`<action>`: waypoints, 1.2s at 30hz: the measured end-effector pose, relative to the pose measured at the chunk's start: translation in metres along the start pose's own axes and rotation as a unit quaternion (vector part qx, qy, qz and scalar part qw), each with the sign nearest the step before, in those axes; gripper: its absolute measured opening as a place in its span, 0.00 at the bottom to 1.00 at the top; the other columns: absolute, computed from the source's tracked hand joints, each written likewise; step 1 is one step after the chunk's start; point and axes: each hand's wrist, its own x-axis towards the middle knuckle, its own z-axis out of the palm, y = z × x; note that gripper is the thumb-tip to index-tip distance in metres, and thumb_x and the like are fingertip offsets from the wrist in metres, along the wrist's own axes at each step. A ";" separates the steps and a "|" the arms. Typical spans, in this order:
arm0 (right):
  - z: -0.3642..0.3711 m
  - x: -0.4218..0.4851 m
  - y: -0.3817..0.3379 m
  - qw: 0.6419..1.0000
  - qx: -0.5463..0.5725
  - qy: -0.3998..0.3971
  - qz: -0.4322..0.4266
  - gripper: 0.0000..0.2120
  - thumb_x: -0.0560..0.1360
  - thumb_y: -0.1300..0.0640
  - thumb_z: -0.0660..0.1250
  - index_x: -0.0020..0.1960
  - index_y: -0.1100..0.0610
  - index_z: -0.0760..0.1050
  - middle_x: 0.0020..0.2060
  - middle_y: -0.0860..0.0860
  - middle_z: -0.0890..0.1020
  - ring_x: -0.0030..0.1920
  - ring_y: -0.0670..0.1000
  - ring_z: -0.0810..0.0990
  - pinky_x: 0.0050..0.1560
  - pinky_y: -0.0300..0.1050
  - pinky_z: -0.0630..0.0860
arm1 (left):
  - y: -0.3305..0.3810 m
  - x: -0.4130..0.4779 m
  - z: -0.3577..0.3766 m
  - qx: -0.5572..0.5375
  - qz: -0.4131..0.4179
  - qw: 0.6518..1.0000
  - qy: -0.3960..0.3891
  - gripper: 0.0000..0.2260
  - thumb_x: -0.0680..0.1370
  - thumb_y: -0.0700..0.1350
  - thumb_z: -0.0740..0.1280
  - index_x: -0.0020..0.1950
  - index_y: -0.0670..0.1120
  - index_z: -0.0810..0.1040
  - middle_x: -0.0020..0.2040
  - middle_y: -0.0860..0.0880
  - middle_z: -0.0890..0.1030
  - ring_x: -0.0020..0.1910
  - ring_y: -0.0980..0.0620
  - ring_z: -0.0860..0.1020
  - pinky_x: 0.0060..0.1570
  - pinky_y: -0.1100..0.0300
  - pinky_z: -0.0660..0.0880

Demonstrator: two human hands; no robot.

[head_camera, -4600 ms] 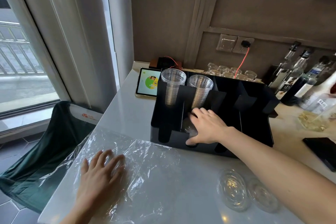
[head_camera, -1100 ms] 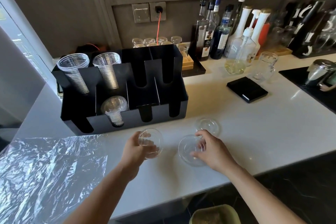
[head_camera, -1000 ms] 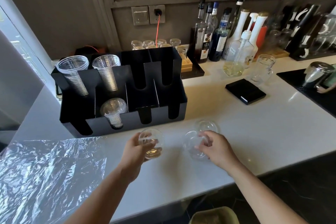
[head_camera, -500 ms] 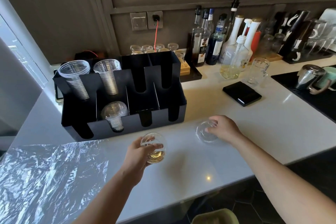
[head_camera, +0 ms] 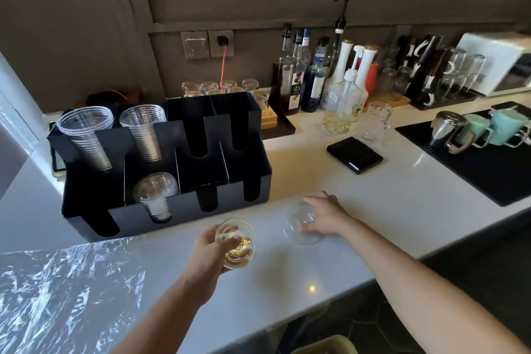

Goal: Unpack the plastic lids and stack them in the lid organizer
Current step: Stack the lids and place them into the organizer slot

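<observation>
- Lids are in three places for us: a nested pile [head_camera: 155, 195] in a front slot of the organizer left of centre, a small stack [head_camera: 236, 243] in our left hand at lower centre, and one more lid [head_camera: 301, 224] under our right hand just right of centre.
- At the lower left of the frame, crumpled clear plastic wrap [head_camera: 57, 296] lies flat on the white worktop [head_camera: 402, 195].
- Above it, at mid left, stands the black lid organizer [head_camera: 184, 210]. Its two back-left slots hold stacks of clear cups [head_camera: 86, 135], tilted toward the rear; the slots to their right look empty to us.
- Our left hand [head_camera: 212, 253] is curled around the small stack of lids, thumb on top, holding it just above the worktop in front of the organizer.
- Our right hand [head_camera: 324, 217] lies with fingers spread over the single lid, which looks tipped on edge against the worktop; we cannot tell whether it is properly gripped or only pressed.
- Right of centre, a flat black box [head_camera: 355, 154] sits on the worktop.
- Behind it, along the wall at upper right, stand syrup bottles [head_camera: 293, 86] and pump dispensers, with a clear glass jug [head_camera: 376, 123] in front.
- At the far right, a black mat [head_camera: 488, 164] carries a steel pitcher and mint-green pitchers.
</observation>
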 end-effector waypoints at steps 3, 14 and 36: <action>0.002 -0.003 -0.003 0.999 0.015 0.024 0.015 0.36 0.58 0.41 0.80 0.62 0.49 0.74 0.58 0.52 0.71 0.63 0.56 0.70 0.59 0.43 0.70 | -0.001 -0.001 0.005 0.001 0.003 1.000 -0.008 0.14 0.75 0.32 0.70 0.59 0.41 0.79 0.52 0.36 0.85 0.47 0.40 0.85 0.48 0.45 0.83; 0.018 -0.084 -0.039 0.806 0.590 0.037 0.033 0.18 0.73 0.68 0.72 0.60 0.56 0.76 0.43 0.54 0.79 0.33 0.49 0.78 0.34 0.41 0.70 | -0.004 -0.016 0.003 -0.058 -0.024 0.997 -0.039 0.21 0.69 0.33 0.75 0.60 0.41 0.77 0.53 0.34 0.85 0.51 0.33 0.85 0.54 0.39 0.81; 0.081 -0.156 -0.120 0.647 0.761 -0.036 0.016 0.18 0.75 0.58 0.70 0.64 0.57 0.77 0.58 0.61 0.84 0.59 0.62 0.82 0.52 0.50 0.79 | -0.009 -0.056 0.005 -0.125 0.029 0.981 -0.144 0.25 0.73 0.41 0.75 0.68 0.55 0.76 0.57 0.41 0.85 0.53 0.40 0.85 0.51 0.49 0.81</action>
